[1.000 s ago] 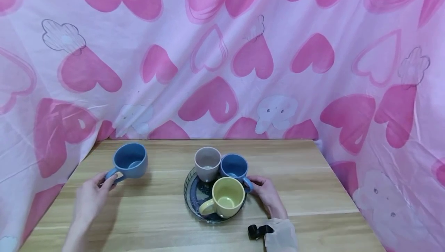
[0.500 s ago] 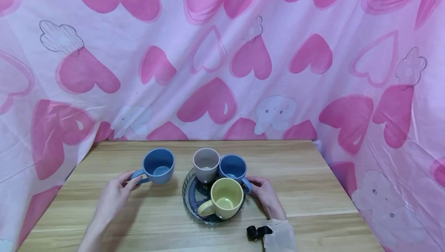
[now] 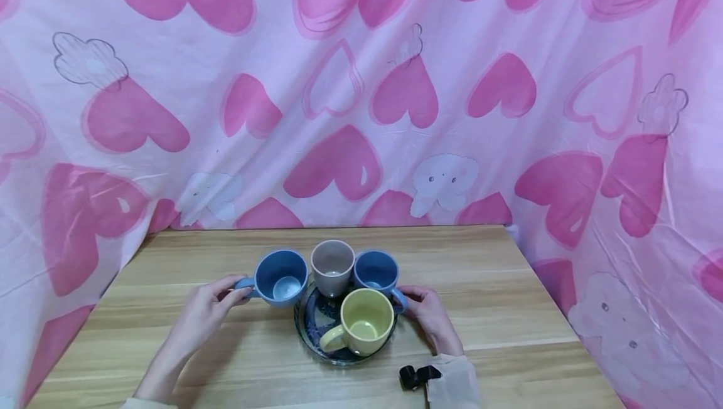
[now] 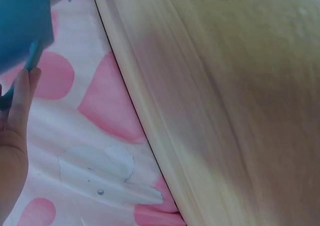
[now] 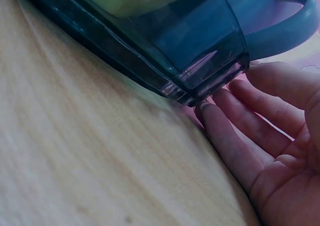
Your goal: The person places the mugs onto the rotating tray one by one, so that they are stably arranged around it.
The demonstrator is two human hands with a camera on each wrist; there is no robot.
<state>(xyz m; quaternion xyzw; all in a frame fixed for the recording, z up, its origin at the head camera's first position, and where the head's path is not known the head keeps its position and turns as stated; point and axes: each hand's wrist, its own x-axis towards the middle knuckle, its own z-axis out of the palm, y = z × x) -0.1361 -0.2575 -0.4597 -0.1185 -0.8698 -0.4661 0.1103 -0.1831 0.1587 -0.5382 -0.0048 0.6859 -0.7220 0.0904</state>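
My left hand (image 3: 206,315) pinches the handle of a blue mug (image 3: 280,278), which overlaps the left edge of a dark glass plate (image 3: 302,331) in the head view. In the left wrist view, the blue mug (image 4: 22,28) is partly cut off. On the plate stand a greyish-pink cup (image 3: 332,269), a second blue mug (image 3: 375,272) and a yellow mug (image 3: 367,322) with its handle toward the left. My right hand (image 3: 429,318) holds the plate's right rim, fingertips low and thumb at its edge, just below the second mug's handle (image 5: 285,43).
The wooden table (image 3: 508,346) runs back to a pink heart-patterned cloth (image 3: 339,83) hanging behind and at both sides. A small black device (image 3: 418,377) sits at the right wrist.
My left hand has carried the blue mug rightward from the table's left side to the plate's left edge. My right hand and the other cups stay in place.
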